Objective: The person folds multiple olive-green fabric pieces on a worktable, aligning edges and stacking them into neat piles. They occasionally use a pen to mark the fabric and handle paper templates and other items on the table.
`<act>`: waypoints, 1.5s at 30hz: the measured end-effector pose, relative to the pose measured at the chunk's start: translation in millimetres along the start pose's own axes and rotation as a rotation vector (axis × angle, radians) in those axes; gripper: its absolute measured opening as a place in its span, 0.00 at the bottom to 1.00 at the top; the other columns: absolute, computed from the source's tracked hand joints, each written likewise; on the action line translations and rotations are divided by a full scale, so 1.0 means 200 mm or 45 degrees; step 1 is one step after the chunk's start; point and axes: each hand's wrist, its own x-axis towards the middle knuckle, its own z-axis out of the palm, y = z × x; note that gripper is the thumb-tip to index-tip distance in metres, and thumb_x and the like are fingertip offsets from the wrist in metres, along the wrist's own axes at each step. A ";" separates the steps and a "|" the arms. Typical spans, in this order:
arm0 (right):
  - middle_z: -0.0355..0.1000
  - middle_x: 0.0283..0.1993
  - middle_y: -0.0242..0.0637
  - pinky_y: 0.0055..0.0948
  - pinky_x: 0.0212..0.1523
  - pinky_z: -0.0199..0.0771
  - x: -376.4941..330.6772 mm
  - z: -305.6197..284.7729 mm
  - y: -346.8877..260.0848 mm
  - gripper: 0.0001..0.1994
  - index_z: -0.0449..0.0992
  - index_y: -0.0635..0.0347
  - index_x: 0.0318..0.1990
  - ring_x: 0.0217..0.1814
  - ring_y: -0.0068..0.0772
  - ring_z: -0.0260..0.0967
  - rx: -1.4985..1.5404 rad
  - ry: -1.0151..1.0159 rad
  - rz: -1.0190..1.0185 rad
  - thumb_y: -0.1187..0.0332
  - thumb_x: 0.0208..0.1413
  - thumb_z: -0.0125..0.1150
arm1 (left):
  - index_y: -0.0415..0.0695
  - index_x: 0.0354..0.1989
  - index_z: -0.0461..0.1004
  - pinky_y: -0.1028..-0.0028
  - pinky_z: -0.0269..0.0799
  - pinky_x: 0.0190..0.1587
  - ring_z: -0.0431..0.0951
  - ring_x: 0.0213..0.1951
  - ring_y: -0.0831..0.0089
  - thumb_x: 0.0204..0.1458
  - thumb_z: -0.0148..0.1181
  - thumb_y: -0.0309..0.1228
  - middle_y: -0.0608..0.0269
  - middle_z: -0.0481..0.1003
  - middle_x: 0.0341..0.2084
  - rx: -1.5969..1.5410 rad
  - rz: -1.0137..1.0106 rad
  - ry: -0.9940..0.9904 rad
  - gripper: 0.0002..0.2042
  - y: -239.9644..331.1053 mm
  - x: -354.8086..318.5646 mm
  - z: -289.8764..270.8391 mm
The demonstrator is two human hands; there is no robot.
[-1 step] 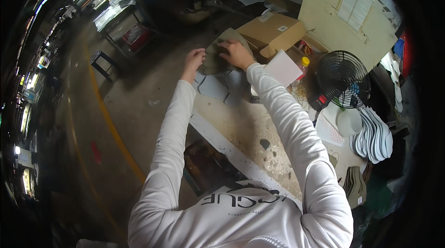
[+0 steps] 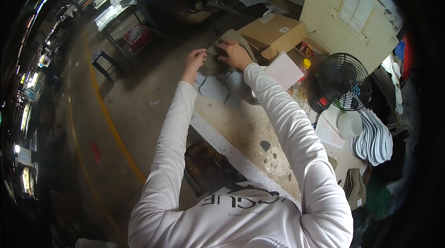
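Note:
At the far end of the worktable (image 2: 252,129), a stack of olive-green fabric pieces (image 2: 215,65) lies under my hands. My left hand (image 2: 194,62) is at the stack's left edge, thumb and fingertips pinched together; the edge of an olive piece seems to be between them, too small to make out fully. My right hand (image 2: 235,56) rests on top of the stack with its fingers spread. Pale blue-grey cut pieces (image 2: 213,89) lie on the table just nearer than the olive ones.
Beyond my right hand are a cardboard box (image 2: 273,34), a white pad (image 2: 283,70), a yellow-capped bottle (image 2: 304,66) and a black fan (image 2: 344,81). Stacked white pieces (image 2: 372,136) and olive pieces (image 2: 355,187) sit at the right. The table's edge (image 2: 222,148) runs diagonally below my arms.
The right hand has shifted very slightly left on the olive stack. The left hand stays pinched at the edge.

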 end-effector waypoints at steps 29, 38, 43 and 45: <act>0.74 0.29 0.53 0.42 0.36 0.74 0.14 -0.04 0.16 0.16 0.78 0.64 0.37 0.31 0.55 0.74 0.270 0.332 0.405 0.59 0.52 0.60 | 0.40 0.34 0.73 0.77 0.74 0.34 0.78 0.28 0.72 0.55 0.59 0.36 0.60 0.78 0.27 -0.238 0.185 -0.079 0.11 0.28 -0.02 0.21; 0.71 0.33 0.35 0.23 0.34 0.76 -0.36 -0.44 -0.25 0.10 0.71 0.69 0.41 0.32 0.27 0.72 1.562 0.817 0.803 0.74 0.54 0.58 | 0.43 0.58 0.62 0.67 0.59 0.58 0.66 0.53 0.65 0.52 0.52 0.60 0.58 0.68 0.48 -1.746 -0.055 -0.777 0.35 0.19 -0.67 0.69; 0.73 0.41 0.36 0.23 0.39 0.75 -1.01 -0.63 -0.45 0.17 0.66 0.65 0.53 0.37 0.26 0.72 1.586 0.822 1.081 0.73 0.56 0.56 | 0.50 0.63 0.58 0.64 0.63 0.57 0.66 0.56 0.66 0.59 0.50 0.35 0.58 0.65 0.57 -1.779 -0.193 -0.714 0.22 0.07 -1.02 0.77; 0.73 0.45 0.35 0.24 0.42 0.74 -1.26 -0.74 -0.47 0.20 0.63 0.61 0.58 0.42 0.24 0.71 1.469 0.762 1.302 0.72 0.58 0.56 | 0.53 0.64 0.56 0.63 0.64 0.59 0.66 0.58 0.66 0.59 0.48 0.27 0.59 0.64 0.58 -1.625 -0.273 -0.680 0.24 -0.01 -1.20 0.82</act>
